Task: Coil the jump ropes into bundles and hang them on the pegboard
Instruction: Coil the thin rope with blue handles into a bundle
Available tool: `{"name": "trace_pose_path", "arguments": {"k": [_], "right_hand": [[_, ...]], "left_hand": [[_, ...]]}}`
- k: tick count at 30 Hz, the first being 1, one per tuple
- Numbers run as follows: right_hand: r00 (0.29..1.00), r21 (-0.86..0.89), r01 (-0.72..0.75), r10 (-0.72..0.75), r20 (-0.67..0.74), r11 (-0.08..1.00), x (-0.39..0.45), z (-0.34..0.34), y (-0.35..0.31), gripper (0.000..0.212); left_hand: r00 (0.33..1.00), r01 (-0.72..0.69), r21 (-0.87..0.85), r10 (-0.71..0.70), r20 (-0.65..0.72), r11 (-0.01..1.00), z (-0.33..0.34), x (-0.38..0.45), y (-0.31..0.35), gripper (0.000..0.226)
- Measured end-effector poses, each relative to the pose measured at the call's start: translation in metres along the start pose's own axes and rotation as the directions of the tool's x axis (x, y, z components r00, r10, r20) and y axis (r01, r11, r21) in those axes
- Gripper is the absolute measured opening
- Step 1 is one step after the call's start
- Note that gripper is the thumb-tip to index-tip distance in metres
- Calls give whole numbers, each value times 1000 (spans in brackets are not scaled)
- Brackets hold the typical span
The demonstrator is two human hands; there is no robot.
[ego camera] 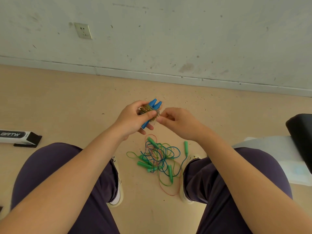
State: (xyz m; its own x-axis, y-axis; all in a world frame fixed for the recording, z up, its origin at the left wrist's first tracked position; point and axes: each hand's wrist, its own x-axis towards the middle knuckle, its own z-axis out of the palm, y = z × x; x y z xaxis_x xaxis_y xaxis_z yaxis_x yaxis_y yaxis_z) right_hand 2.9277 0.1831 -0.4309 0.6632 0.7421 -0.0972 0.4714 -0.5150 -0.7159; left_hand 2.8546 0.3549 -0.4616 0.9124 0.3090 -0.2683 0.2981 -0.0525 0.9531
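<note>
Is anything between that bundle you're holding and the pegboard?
Can't tell: no pegboard shows in this view. The left hand grips the blue-handled bundle, the right hand pinches its end; ahead are only bare floor and wall.

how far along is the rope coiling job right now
Nearly done: one blue-handled jump rope, wound tightly around its handles. In hand: the left hand grips that bundle while the right hand pinches its rope end. Left: the tangled pile of green-handled ropes on the floor, and all hanging; no pegboard is visible.
</note>
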Motion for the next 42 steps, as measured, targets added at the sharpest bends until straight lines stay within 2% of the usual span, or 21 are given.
{"name": "trace_pose_path", "arguments": {"k": [2, 4, 9, 12, 18, 22, 25, 28, 31, 35, 37, 39, 42], "right_hand": [[1000, -58, 20, -19, 18, 998, 0, 5, 0, 21], [999, -117, 26, -22, 31, 993, 0, 4, 1, 19], [997, -164, 71, -68, 24, 984, -4, 1, 7, 21], [991, -193, 129, -133, -10, 973, -4, 1, 5, 18], [965, -146, 220, -237, -115, 964, -3, 2, 3, 12], [955, -96, 219, -233, -181, 971, -3, 4, 2, 15], [959, -53, 219, -225, -172, 974, -1, 2, 2, 28], [985, 86, 153, -145, -94, 984, 2, 1, 6, 31], [997, 155, 61, -54, -51, 986, 4, 3, 10, 30], [997, 186, 25, -11, -75, 982, 5, 6, 12, 25], [990, 230, -25, 55, -127, 973, 5, 3, 11, 31], [971, 395, -78, 160, -179, 915, 5, -6, 10, 36], [967, 688, -95, 232, -109, 720, 5, -17, 13, 37]], "left_hand": [[999, -29, 79, 31, -32, 996, 3, 0, -2, 52], [999, -35, 137, 36, -8, 990, 5, 0, -2, 47], [966, 12, 205, -64, 249, 979, -3, -1, -1, 44], [944, 22, 232, -97, 315, 972, -7, -1, 0, 47], [917, 33, 236, -124, 380, 971, -12, -2, 4, 53], [917, 52, 176, -117, 381, 983, -14, -3, 8, 50], [891, 32, 202, -120, 438, 979, -12, -6, 8, 47], [866, 20, 188, -111, 488, 982, -5, -11, 7, 40], [887, -6, 212, -93, 453, 977, 2, -14, 6, 33], [928, -27, 256, -70, 365, 966, 8, -14, 3, 39], [936, -34, 298, -74, 344, 954, 9, -12, 1, 38], [957, -17, 325, -79, 280, 946, 8, -9, 0, 30], [983, 44, 257, -88, 160, 966, 4, -3, 0, 32]]}}
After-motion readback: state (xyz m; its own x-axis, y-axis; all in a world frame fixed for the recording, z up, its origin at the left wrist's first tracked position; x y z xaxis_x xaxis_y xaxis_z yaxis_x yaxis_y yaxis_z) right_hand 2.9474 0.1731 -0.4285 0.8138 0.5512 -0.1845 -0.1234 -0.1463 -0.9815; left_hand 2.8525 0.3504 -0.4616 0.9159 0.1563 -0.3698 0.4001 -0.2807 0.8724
